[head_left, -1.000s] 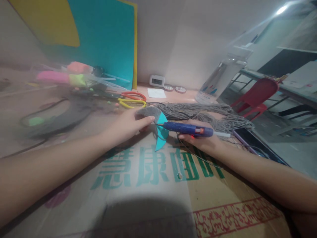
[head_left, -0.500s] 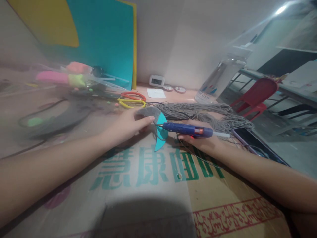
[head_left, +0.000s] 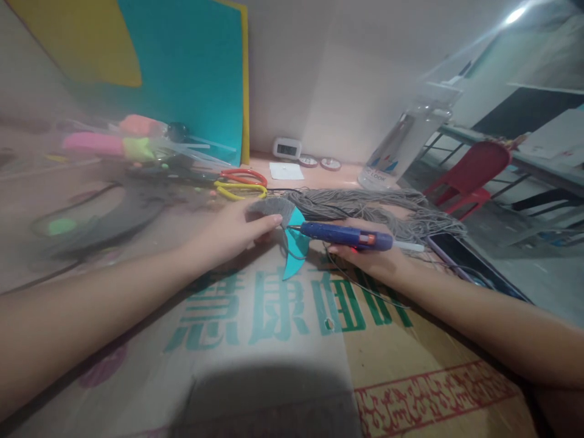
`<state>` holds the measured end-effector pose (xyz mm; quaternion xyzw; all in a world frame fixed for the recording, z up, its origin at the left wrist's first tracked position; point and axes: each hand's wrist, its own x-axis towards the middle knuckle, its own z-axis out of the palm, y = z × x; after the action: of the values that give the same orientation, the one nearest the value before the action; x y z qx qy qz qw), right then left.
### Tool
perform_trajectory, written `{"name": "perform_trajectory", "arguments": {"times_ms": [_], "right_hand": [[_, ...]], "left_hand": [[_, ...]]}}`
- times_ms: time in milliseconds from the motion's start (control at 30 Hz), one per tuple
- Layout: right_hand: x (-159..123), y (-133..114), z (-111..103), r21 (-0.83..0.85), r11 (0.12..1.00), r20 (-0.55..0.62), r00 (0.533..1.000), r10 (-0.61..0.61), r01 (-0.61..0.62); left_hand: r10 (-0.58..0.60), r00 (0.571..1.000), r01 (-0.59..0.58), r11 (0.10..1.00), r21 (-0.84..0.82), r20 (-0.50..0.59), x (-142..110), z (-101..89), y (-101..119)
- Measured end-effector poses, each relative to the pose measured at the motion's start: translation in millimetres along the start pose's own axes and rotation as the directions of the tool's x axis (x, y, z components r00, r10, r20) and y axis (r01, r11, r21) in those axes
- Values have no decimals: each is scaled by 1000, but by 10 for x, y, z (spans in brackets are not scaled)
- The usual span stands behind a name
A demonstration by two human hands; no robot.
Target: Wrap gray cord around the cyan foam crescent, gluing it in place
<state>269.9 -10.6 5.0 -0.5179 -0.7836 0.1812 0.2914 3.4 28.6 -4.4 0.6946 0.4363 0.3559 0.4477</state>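
Between thumb and fingers, my left hand [head_left: 237, 228] pinches a curved turquoise piece [head_left: 297, 249], thin like card or foam sheet. Grey cord [head_left: 279, 210] covers its upper end, and a loose strand hangs across the turquoise part. My right hand [head_left: 369, 255] is wrapped round a blue glue gun [head_left: 335, 233] with a white glue stick [head_left: 409, 246] out of its back end. The gun's metal nozzle points left and is at the edge where cord meets turquoise. Whether fresh glue is there is too small to tell.
Behind my hands lie grey cord strands [head_left: 365, 204] and red-and-yellow-handled scissors [head_left: 241, 184]. A clear bottle [head_left: 395, 146] and a small digital clock [head_left: 287, 148] stand by the wall. A phone [head_left: 469, 261] lies right. Printed cardboard [head_left: 283, 377] covers the front; bagged craft items [head_left: 123, 146] sit left.
The view has shifted very slightly. Both hands keep their holds, and the nozzle stays at the edge of the cord on the turquoise piece.
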Motion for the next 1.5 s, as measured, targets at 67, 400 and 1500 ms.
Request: {"name": "perform_trajectory", "arguments": {"times_ms": [67, 400, 1500], "right_hand": [[-1, 7, 0, -12, 1000, -4, 1000, -13, 13], [32, -28, -39, -167, 985, -18, 998, -53, 50], [40, 14, -37, -169, 985, -95, 994, -55, 38]], "left_hand": [[6, 1000, -6, 1000, -2, -1, -1, -1, 0], [-37, 999, 37, 998, -42, -1, -22, -1, 12], [-43, 999, 43, 999, -32, -3, -23, 7, 19]]}}
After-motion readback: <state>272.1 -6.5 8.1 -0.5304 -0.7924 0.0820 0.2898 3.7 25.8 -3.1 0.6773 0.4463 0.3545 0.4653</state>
